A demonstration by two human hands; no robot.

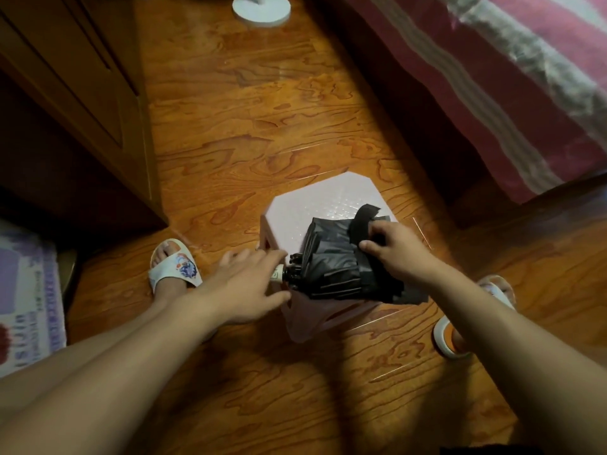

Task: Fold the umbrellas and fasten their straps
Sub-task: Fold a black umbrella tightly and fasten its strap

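A folded black umbrella (331, 264) lies across a pale pink plastic stool (315, 205). Its light-coloured handle (277, 276) points left. My left hand (249, 284) covers the handle end with fingers fairly straight and slightly blurred. My right hand (394, 251) pinches the black strap (359, 228), which wraps over the canopy near its right end. The strap's free tip sticks up past my fingers. No other umbrella is in view.
The stool stands on a glossy wooden floor (262, 126). A wooden cabinet (65, 93) is at left, a bed with a striped red cover (509, 77) at right. A white round stand base (261, 9) sits at the top. My slippered feet (174, 264) flank the stool.
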